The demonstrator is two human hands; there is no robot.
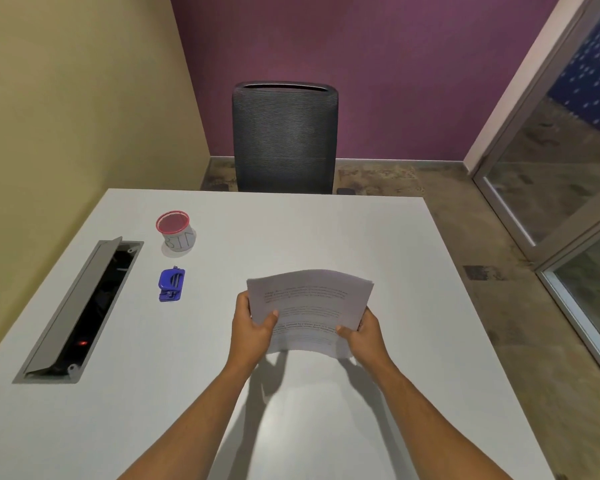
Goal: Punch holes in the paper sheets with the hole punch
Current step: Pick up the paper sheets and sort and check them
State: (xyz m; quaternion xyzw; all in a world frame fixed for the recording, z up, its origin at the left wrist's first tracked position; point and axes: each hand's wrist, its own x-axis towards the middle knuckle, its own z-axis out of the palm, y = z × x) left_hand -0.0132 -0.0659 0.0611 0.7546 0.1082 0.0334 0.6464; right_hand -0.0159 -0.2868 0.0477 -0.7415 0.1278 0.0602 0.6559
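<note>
Between both hands, raised off the table (326, 230): a stack of printed paper sheets (309, 306). Left hand (252, 325) and right hand (362, 332) each grip a side edge, thumbs on top. Print too blurred to read. Left of the left hand, apart: blue hole punch (170, 284), untouched. Beyond it, a red-rimmed cup (175, 232) marked "BIN". Likely no holes punched yet.

Both forearms reach forward, left hand (253, 323) and right hand (362, 332) raised, thumbs on top, fingers curled.

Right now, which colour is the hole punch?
Blue; the hole punch shows best in the head view.
</note>
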